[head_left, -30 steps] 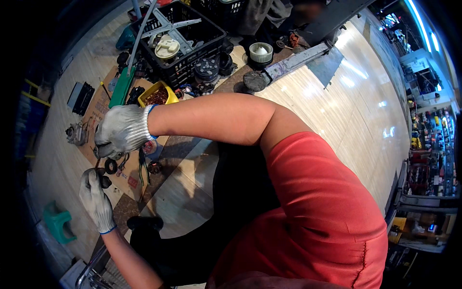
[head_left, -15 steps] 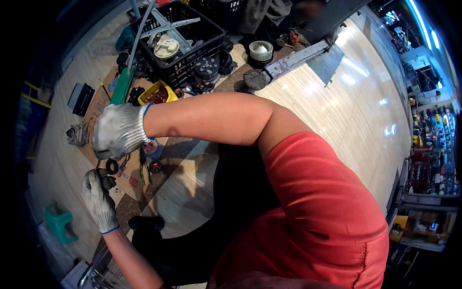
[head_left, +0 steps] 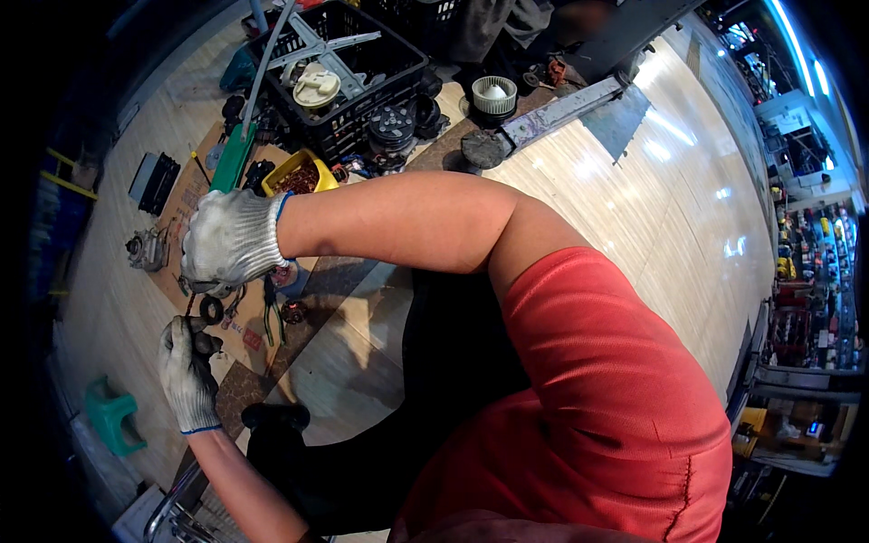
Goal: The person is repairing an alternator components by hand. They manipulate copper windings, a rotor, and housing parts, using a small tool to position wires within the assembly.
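Observation:
White knit gloves with blue cuffs cover both of my hands. My left hand [head_left: 188, 378] is closed around a small dark part [head_left: 207, 343] that sticks out beside the fingers. Above and to its right, my right hand [head_left: 231, 240] is bent down with its fingertips pressed together; what they pinch is mostly hidden. A thin dark strand [head_left: 189, 304] spans the small gap between the two hands. Close by is a black ring [head_left: 211, 310]. Below the hands lies a flat sheet of cardboard [head_left: 172, 288], with green-handled pliers [head_left: 272, 312] on it.
A yellow tub [head_left: 291, 172] of copper-coloured bits and a green-handled lever [head_left: 233, 163] stand beyond my right hand. Farther back are a black crate [head_left: 355, 116] of parts, a white fan wheel [head_left: 494, 94] and a metal lift arm [head_left: 566, 110]. A green stool [head_left: 113, 416] stands left.
My right hand has turned slightly and shifted a little to the right. The left hand has moved slightly with its fingers still closed, and more of the strand shows between them.

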The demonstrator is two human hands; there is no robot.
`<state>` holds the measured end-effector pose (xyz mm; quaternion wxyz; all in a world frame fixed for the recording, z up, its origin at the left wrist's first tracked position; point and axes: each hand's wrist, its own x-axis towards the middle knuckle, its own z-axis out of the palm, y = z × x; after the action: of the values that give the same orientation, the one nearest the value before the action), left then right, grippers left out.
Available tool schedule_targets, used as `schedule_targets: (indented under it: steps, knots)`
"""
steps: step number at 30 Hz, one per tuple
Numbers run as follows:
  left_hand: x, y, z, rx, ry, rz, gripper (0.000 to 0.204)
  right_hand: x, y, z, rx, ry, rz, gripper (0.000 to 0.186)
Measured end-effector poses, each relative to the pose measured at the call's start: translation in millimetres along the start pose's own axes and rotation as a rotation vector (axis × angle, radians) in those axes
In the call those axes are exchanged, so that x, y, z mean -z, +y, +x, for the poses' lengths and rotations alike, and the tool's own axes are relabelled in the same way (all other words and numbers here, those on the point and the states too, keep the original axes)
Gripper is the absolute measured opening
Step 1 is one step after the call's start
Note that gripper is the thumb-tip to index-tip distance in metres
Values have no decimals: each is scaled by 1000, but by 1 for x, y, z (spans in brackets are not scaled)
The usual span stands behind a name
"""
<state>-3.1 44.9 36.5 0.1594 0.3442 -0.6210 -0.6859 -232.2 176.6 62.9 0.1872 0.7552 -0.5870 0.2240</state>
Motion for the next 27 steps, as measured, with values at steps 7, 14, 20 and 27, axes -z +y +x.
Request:
schedule_targets:
  steps: [7, 14, 20, 27]
  knots:
    - [-27, 15, -13, -199, 210, 148, 37, -5, 2, 1, -50, -6, 39, 13]
    - [-4, 14, -10, -68, 29, 82, 40, 0, -2, 0, -52, -19, 10, 14]
    - [-7, 13, -13, 11, 23, -85, 35, 1, -4, -1, 4, 69, -55, 15]
    - [-8, 3, -5, 51, 21, -147, 35, -2, -4, -3, 22, 134, -83, 14]
